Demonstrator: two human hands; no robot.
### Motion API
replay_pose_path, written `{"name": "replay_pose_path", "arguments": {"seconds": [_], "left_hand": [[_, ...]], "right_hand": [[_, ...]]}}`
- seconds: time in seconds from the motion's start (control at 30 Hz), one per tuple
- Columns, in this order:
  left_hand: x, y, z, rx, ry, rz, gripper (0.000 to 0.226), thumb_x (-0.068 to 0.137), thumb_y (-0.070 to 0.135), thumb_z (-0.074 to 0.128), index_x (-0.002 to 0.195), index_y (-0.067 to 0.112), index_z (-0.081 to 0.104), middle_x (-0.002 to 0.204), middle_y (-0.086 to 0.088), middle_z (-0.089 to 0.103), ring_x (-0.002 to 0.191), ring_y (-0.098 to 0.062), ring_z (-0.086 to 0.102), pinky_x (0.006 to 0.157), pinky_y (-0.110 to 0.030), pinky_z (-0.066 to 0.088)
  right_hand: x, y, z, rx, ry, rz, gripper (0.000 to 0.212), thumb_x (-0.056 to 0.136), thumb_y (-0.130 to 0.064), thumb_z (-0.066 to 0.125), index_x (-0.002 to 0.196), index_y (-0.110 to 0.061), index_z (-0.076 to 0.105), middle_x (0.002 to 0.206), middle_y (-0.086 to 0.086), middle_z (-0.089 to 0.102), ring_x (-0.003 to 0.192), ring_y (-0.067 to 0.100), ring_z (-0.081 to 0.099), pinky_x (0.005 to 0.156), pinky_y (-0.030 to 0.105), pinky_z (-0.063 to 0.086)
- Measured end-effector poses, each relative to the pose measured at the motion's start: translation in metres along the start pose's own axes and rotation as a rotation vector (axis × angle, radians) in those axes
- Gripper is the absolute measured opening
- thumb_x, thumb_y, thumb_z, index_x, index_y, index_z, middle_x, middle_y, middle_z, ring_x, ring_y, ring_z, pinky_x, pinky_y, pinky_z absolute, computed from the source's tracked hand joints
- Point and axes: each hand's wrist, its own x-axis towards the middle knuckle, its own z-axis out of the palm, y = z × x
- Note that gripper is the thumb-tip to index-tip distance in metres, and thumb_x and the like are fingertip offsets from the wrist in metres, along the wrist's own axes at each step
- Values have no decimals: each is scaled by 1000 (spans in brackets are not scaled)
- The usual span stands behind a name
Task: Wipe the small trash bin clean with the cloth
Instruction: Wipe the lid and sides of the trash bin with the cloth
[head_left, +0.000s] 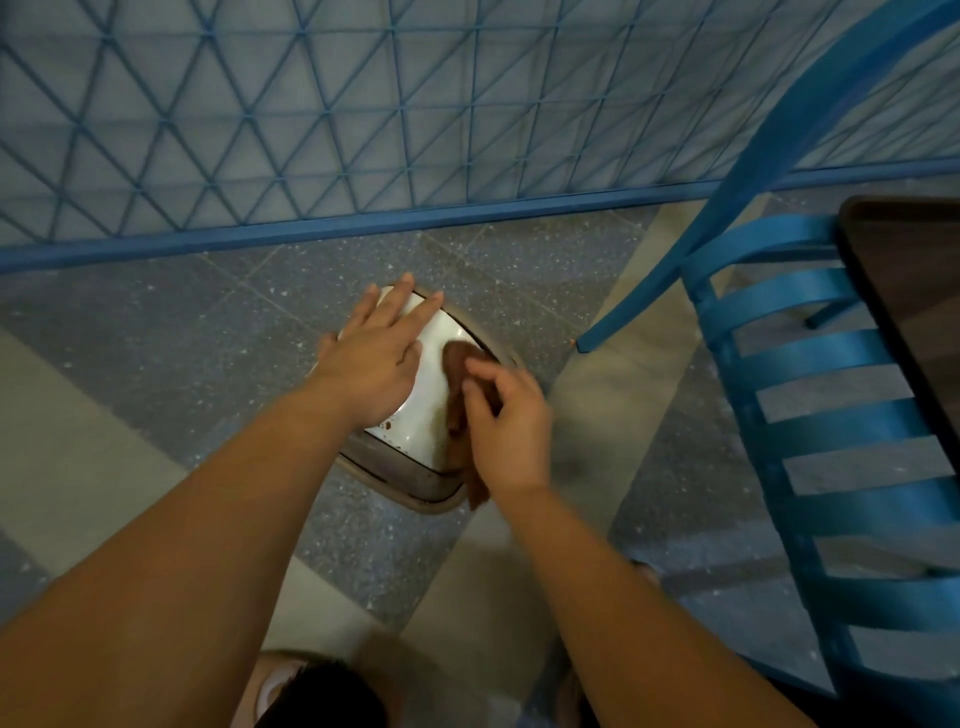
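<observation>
Pressing flat, the left hand (376, 358) steadies the white bin (428, 410) on the floor (156, 338). The right hand (506, 421) pinches the brown cloth (457, 374) against its right side, nearest that hand.

A blue chair (831, 415) stands at the right, its slatted seat running toward the lower edge and 1 slim leg angled down to the floor (182, 332). Just beside the chair, at the far right edge, shows the corner of a dark bench (914, 291) with a rounded rim. The floor is grey speckled stone, crossed by paler beige bands that meet at angles. Along the top runs a blue panel (363, 104) patterned with a raised lattice of triangles, closed below by a plain blue rail (363, 223) that meets the floor.
</observation>
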Motion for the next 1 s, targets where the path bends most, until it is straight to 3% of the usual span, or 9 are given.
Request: {"name": "replay_pose_path", "arguments": {"seconds": [0.1,0.17,0.27,0.4,0.5,0.67,0.8,0.93,1.0], "left_hand": [[-1,2,0,9,-5,-6,54,102,28,27,146,49,7,158,19,-13,146,-15,-14,111,-61,8],[-1,3,0,20,-1,-10,54,102,29,27,146,49,5,157,19,-14,146,-15,-14,111,-61,7],[-2,2,0,26,6,-6,55,102,28,28,146,48,5,158,18,-13,146,-16,-13,111,-62,8],[-1,2,0,39,2,1,53,102,29,27,147,47,6,158,16,-12,147,-18,-12,112,-62,8],[1,2,-1,49,-14,-1,53,102,29,27,147,47,6,159,15,-12,147,-19,-12,113,-63,5],[8,2,-7,48,-36,-17,52,102,30,27,147,46,6,159,14,-12,147,-19,-13,112,-63,1],[-2,2,0,64,0,0,53,102,31,27,148,45,6,158,15,-13,146,-19,-14,112,-62,1],[-2,1,4,66,34,-15,53,101,32,27,148,46,5,158,15,-12,146,-18,-13,113,-61,2],[-1,2,5,68,36,-15,53,101,32,26,148,46,5,158,15,-12,147,-18,-13,113,-61,3]], "right_hand": [[22,1,1,11,69,112,23,89,-17,57,108,-26,67,111,-2,60,100,15,59,93,36,50],[11,1,6,34,68,145,23,89,-17,58,109,-25,67,113,-1,60,100,14,59,94,35,49],[-32,9,6,28,-66,35,21,89,-14,59,107,-19,68,108,-2,60,99,11,59,94,32,49],[-51,31,-14,-165,-219,-79,22,90,-18,56,108,-22,69,109,-1,61,98,14,61,90,32,51],[-30,36,-34,-203,-107,16,26,91,-17,56,114,-25,66,108,0,60,94,16,60,89,34,50],[17,27,-45,-259,6,20,34,96,-18,48,128,-20,58,112,6,57,100,16,54,85,10,32],[47,25,-51,-288,114,96,34,95,-21,47,127,-24,59,113,7,56,98,19,57,87,26,44],[38,37,-39,-513,-152,41,35,95,-22,44,126,-25,58,113,11,57,95,27,59,80,36,50],[26,44,-35,-509,-152,32,36,96,-21,43,130,-21,55,117,10,55,96,29,59,83,39,50]]}}
